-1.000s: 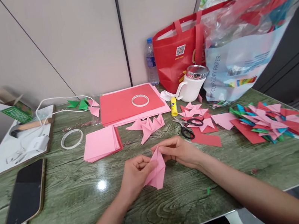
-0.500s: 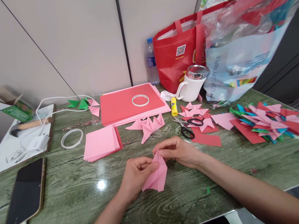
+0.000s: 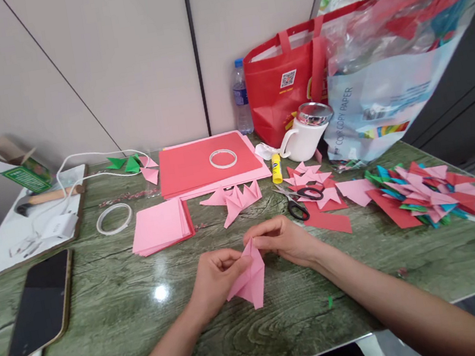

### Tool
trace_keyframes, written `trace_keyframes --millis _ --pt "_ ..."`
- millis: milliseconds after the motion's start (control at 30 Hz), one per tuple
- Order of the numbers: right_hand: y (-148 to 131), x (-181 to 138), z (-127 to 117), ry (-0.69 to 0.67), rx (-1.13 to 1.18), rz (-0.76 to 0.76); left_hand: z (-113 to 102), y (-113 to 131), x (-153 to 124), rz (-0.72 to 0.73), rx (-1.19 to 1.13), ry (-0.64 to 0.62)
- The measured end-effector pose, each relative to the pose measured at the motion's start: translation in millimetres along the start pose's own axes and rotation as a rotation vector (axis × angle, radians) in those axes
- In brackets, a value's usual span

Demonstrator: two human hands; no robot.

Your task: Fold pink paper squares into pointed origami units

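A folded pink paper piece [image 3: 249,275] is held just above the green table [image 3: 119,317], pointed end down. My left hand [image 3: 214,279] pinches its left side with closed fingers. My right hand [image 3: 284,241] grips its upper tip from the right, fingers curled. Behind the hands lie a stack of pink square sheets [image 3: 161,226], several finished pink folded pieces [image 3: 237,197] and black-handled scissors [image 3: 299,201].
A phone [image 3: 39,307] on a cable lies at the left. Red sheets with a tape ring [image 3: 222,158], a glue stick [image 3: 276,169], a white mug [image 3: 308,132], a water bottle [image 3: 241,97], a red bag [image 3: 281,87] and a paper pack [image 3: 385,82] stand behind. Coloured folded pieces [image 3: 420,194] are piled at right.
The pink paper's lower point has swung a little downward and narrowed between the hands. Both hands stay in the same spot.
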State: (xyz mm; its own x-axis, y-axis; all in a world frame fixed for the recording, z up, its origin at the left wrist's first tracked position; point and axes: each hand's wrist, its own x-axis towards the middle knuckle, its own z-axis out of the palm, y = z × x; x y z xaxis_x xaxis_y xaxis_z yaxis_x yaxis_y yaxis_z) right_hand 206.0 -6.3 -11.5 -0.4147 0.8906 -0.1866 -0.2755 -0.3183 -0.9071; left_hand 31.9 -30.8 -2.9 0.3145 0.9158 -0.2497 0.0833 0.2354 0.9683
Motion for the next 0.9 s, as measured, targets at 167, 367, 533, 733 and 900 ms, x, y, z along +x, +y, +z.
trace_keyframes --millis 167,367,533,733,900 --pt "1.4 0.6 0.4 0.024 0.004 -0.033 1.5 2.0 0.0 0.036 0.078 0.033" --pt "2.5 0.6 -0.1 0.045 -0.01 -0.067 2.5 2.5 -0.4 0.067 0.101 0.041" --pt "1.4 0.6 0.1 0.066 -0.011 -0.058 2.9 2.0 -1.5 0.083 0.107 0.059" --pt "0.5 0.6 -0.3 0.068 -0.044 -0.106 3.0 0.2 -1.0 0.102 0.158 0.073" --pt "1.9 0.7 0.0 0.085 -0.04 -0.101 3.7 1.9 -0.9 0.098 0.14 0.069"
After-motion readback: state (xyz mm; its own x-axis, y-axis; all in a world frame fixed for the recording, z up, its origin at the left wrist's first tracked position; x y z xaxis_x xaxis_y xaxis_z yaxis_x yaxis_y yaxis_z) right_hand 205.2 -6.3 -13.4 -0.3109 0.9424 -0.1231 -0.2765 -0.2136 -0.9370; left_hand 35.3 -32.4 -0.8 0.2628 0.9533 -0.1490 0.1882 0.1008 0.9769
